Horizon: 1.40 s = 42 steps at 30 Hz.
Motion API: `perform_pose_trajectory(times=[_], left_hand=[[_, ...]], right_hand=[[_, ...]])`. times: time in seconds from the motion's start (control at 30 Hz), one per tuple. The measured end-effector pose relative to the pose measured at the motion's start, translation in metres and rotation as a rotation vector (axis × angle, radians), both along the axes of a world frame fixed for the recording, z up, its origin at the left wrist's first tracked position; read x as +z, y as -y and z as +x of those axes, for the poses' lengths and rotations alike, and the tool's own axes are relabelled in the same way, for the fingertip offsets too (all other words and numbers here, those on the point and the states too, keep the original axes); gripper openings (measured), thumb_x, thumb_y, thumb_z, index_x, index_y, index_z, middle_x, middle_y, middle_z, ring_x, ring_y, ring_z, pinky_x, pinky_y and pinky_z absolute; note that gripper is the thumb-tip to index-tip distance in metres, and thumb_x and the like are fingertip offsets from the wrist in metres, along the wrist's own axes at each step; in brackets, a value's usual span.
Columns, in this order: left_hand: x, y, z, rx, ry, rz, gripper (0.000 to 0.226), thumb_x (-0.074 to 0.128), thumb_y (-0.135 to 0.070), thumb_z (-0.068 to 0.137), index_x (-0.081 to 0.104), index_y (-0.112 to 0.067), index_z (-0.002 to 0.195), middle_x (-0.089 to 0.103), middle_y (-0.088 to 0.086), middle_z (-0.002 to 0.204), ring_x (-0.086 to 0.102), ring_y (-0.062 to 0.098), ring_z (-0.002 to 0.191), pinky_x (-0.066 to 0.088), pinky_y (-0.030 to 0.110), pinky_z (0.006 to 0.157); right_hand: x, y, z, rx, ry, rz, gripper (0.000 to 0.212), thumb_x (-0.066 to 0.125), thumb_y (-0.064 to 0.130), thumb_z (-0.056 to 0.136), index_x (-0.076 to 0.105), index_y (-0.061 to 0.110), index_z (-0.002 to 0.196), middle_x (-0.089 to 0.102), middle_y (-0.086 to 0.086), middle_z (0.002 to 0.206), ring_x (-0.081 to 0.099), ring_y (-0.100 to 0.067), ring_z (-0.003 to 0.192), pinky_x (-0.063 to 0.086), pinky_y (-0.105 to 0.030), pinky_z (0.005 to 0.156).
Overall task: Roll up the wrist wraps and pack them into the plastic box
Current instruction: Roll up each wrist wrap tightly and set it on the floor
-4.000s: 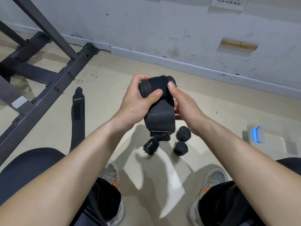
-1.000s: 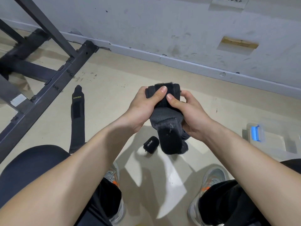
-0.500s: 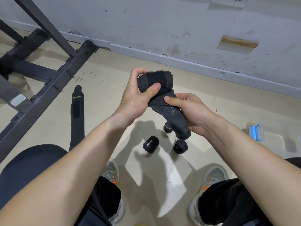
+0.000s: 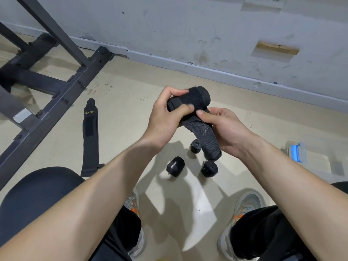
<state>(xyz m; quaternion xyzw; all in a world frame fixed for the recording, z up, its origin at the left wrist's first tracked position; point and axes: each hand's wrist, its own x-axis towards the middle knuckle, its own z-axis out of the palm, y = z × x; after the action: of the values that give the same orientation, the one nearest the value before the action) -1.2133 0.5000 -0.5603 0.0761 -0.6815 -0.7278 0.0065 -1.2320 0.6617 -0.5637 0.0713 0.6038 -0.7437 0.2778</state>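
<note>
Bright, sharp, hard floor shadows, wide-angle bowing

A grey, scuffed wall (image 4: 188, 25) runs across the back, with a pale baseboard (image 4: 207, 70) along its foot. A rectangular recess (image 4: 276, 48) in the wall shows bare wood. The floor (image 4: 122, 95) is smooth beige, scratched near a dark metal frame (image 4: 62, 104) at left, which carries a white label (image 4: 22, 115). Bright light patches (image 4: 197, 204) lie among shadows.

wrist wrap (image 4: 190, 99): matt black cloth | plastic box (image 4: 308, 159): clear plastic | frame (image 4: 56, 102): dark metal
</note>
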Motion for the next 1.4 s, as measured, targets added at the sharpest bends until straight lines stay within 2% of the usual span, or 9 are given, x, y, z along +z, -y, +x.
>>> perform_pose_trajectory(times=[0.1, 0.2, 0.4, 0.53, 0.63, 0.9, 1.03, 1.2, 1.4], left_hand=[[0.002, 0.003, 0.000, 0.011, 0.086, 0.090, 0.012, 0.061, -0.023, 0.102, 0.058, -0.021, 0.090, 0.066, 0.000, 0.093, 0.065, 0.011, 0.074, 0.056, 0.032, 0.064], [0.004, 0.009, -0.003, 0.040, 0.108, 0.160, 0.006, 0.068, -0.015, 0.097, 0.063, -0.018, 0.099, 0.066, 0.006, 0.096, 0.067, 0.017, 0.076, 0.056, 0.035, 0.065], [0.010, 0.021, -0.009, 0.155, 0.106, 0.179, 0.027, 0.073, -0.007, 0.092, 0.060, -0.019, 0.112, 0.066, 0.008, 0.100, 0.067, 0.018, 0.073, 0.057, 0.035, 0.066], [0.008, 0.030, -0.016, 0.304, 0.149, 0.192, 0.059, 0.083, -0.010, 0.081, 0.056, -0.017, 0.133, 0.068, 0.007, 0.120, 0.073, 0.018, 0.095, 0.061, 0.036, 0.083], [0.007, 0.034, -0.020, 0.307, 0.176, 0.212, 0.050, 0.081, -0.006, 0.083, 0.062, -0.006, 0.130, 0.074, 0.009, 0.109, 0.074, 0.017, 0.087, 0.060, 0.034, 0.082], [0.001, 0.033, -0.021, 0.276, 0.166, 0.056, 0.055, 0.085, -0.011, 0.080, 0.059, -0.008, 0.128, 0.070, 0.007, 0.110, 0.072, 0.023, 0.096, 0.062, 0.038, 0.085], [0.001, 0.029, -0.019, 0.252, 0.159, -0.006, 0.055, 0.085, -0.016, 0.078, 0.058, -0.013, 0.126, 0.067, 0.003, 0.107, 0.071, 0.024, 0.099, 0.061, 0.044, 0.089], [-0.003, 0.020, -0.014, 0.154, 0.118, -0.050, 0.035, 0.074, -0.007, 0.090, 0.061, -0.027, 0.115, 0.066, 0.007, 0.104, 0.070, 0.027, 0.087, 0.063, 0.047, 0.078], [-0.006, -0.001, -0.003, -0.018, 0.107, -0.042, 0.028, 0.072, -0.002, 0.092, 0.062, -0.020, 0.111, 0.071, -0.008, 0.084, 0.071, 0.010, 0.074, 0.062, 0.033, 0.069]], right_hand=[[0.001, 0.002, 0.000, 0.003, -0.029, 0.059, 0.022, 0.063, 0.013, 0.098, 0.068, -0.005, 0.110, 0.072, -0.016, 0.089, 0.065, -0.027, 0.077, 0.052, -0.033, 0.070], [0.004, 0.005, 0.000, 0.009, -0.019, 0.057, 0.028, 0.065, 0.015, 0.097, 0.068, -0.007, 0.115, 0.073, -0.017, 0.095, 0.066, -0.028, 0.082, 0.050, -0.035, 0.077], [0.011, 0.010, 0.004, 0.008, 0.010, 0.086, 0.037, 0.075, 0.010, 0.090, 0.054, 0.014, 0.120, 0.075, -0.004, 0.086, 0.071, -0.020, 0.073, 0.053, -0.031, 0.060], [0.007, 0.007, 0.008, 0.024, -0.003, 0.165, 0.029, 0.070, 0.004, 0.094, 0.048, 0.015, 0.110, 0.062, -0.006, 0.074, 0.061, -0.017, 0.052, 0.052, -0.027, 0.052], [0.005, 0.005, 0.009, 0.052, -0.063, 0.171, 0.017, 0.066, 0.004, 0.096, 0.055, 0.014, 0.103, 0.059, -0.002, 0.066, 0.057, -0.018, 0.051, 0.050, -0.028, 0.052], [0.015, -0.003, 0.005, 0.097, -0.289, 0.109, 0.025, 0.060, -0.010, 0.089, 0.074, 0.004, 0.104, 0.068, -0.012, 0.081, 0.067, -0.019, 0.067, 0.057, -0.030, 0.070], [0.018, -0.007, 0.004, 0.215, -0.459, 0.254, 0.041, 0.065, -0.017, 0.083, 0.071, 0.013, 0.110, 0.068, 0.005, 0.063, 0.072, -0.012, 0.084, 0.059, -0.028, 0.087], [0.016, -0.004, 0.000, 0.103, -0.580, 0.353, 0.015, 0.070, 0.003, 0.093, 0.074, 0.017, 0.092, 0.069, -0.016, 0.077, 0.071, -0.017, 0.064, 0.059, -0.037, 0.071], [0.010, -0.009, -0.009, -0.003, -0.896, 0.664, 0.007, 0.074, 0.023, 0.091, 0.075, 0.029, 0.091, 0.056, 0.013, 0.081, 0.051, -0.003, 0.071, 0.037, -0.016, 0.066]])
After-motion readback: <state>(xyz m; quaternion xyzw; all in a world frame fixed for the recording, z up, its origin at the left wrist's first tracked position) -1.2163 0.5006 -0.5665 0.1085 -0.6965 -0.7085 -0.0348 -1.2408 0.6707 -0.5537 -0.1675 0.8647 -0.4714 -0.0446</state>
